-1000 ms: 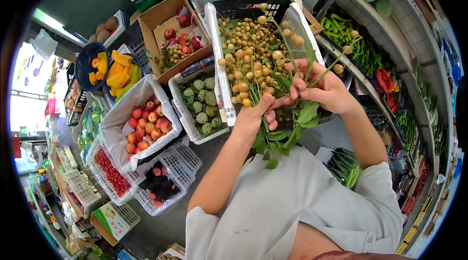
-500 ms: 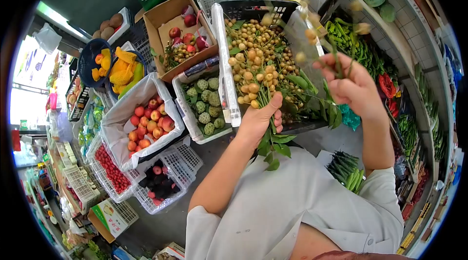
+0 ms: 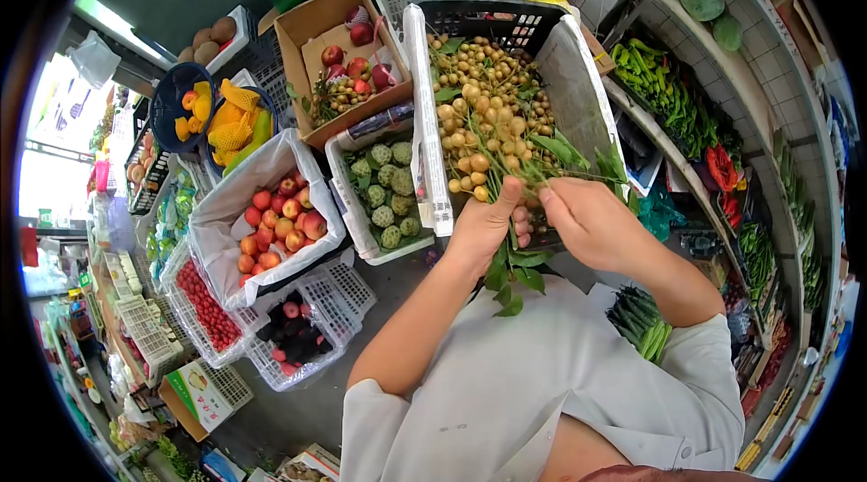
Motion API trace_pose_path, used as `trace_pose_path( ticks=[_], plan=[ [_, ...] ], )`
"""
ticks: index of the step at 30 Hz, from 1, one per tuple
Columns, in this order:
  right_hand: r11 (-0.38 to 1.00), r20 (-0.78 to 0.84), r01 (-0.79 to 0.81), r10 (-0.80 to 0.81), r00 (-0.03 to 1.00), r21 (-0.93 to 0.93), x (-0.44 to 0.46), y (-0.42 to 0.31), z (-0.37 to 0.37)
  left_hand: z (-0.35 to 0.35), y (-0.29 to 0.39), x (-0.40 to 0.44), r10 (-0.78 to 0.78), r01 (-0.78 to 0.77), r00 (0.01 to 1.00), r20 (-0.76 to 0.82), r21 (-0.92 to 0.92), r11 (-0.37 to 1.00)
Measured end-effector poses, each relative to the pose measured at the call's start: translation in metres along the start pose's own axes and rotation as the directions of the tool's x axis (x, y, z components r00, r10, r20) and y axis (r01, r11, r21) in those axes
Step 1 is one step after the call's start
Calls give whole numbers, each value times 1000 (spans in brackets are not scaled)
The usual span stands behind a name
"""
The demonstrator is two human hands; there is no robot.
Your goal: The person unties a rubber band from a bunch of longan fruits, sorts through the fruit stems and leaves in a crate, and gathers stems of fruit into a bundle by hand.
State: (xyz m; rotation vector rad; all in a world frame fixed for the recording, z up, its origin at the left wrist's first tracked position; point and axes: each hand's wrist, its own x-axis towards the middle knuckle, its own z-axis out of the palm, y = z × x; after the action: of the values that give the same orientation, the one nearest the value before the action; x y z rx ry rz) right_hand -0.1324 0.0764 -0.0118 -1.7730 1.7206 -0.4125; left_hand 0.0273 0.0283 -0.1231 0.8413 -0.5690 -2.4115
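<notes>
My left hand (image 3: 488, 224) is closed round the stems of a bunch of round, yellow-tan, longan-like fruit (image 3: 474, 161). Green leaves (image 3: 513, 279) hang below that fist. Close by on the right, my right hand (image 3: 582, 220) has its fingers curled round stems at the bunch's base; its fingertips are partly hidden. Both hands are over the near end of a black crate (image 3: 492, 17) with white lining, where more of the same fruit (image 3: 501, 66) lies heaped with leaves. Some fruit above the hands is blurred.
Left of the crate stand a basket of green custard apples (image 3: 384, 188), a lined crate of red-yellow fruit (image 3: 284, 220) and a cardboard box (image 3: 307, 26) with red fruit. Shelves (image 3: 668, 152) with green peppers (image 3: 650, 75) run along the right. Dark green vegetables (image 3: 637, 319) lie below my right arm.
My right hand has come down and left from above the crate's right side, bringing its stems of fruit against the bunch in my left hand. The left hand has hardly moved.
</notes>
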Motion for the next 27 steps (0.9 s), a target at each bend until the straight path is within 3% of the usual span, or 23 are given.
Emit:
trace_pose_path(
  ticks=[3, 5, 9, 11, 14, 15, 16, 18, 20, 21, 23, 27],
  plan=[
    [993, 69, 16, -24, 997, 113, 7, -1, 10, -5, -4, 3, 28, -29, 999, 16, 63, 998],
    [985, 123, 132, -118, 985, -112, 10, -3, 13, -5, -3, 3, 35, -37, 999, 18, 108, 993],
    [994, 141, 103, -97, 985, -37, 14, -2, 15, 0, 4, 2, 2, 16, 996, -85, 210, 978],
    [995, 94, 23, -32, 995, 98, 10, -6, 14, -1, 3, 2, -5, 26, 995, -96, 217, 976],
    [963, 37, -62, 55, 998, 262, 0, -9, -2, -6, 2, 0, -27, 37, 991, -130, 78, 996],
    [926, 106, -271, 251, 962, 264, -1, -18, -15, -8, -1, 3, -38, 38, 998, -58, -4, 999],
    [903, 101, -312, 295, 950, 294, -2, -14, -15, -9, -2, 4, -44, 45, 999, 17, -84, 995],
    [875, 92, -354, 343, 935, 329, -3, -4, -14, -6, 1, 3, -44, 45, 999, 16, -77, 996],
    [975, -45, -143, 152, 987, 168, -4, 6, -9, -3, 3, 2, -50, 51, 999, 21, -65, 997],
    [973, -50, -148, 159, 986, 174, -4, 7, -8, -1, 4, 1, -49, 50, 999, 7, -63, 997],
    [990, -177, -4, 30, 984, 143, 0, 4, -5, 1, 5, 0, -58, 57, 998, -5, -54, 997],
    [994, -239, -25, 49, 970, 103, 10, 0, -1, 0, 2, 2, -38, 39, 999, -40, 23, 999]
  ],
)
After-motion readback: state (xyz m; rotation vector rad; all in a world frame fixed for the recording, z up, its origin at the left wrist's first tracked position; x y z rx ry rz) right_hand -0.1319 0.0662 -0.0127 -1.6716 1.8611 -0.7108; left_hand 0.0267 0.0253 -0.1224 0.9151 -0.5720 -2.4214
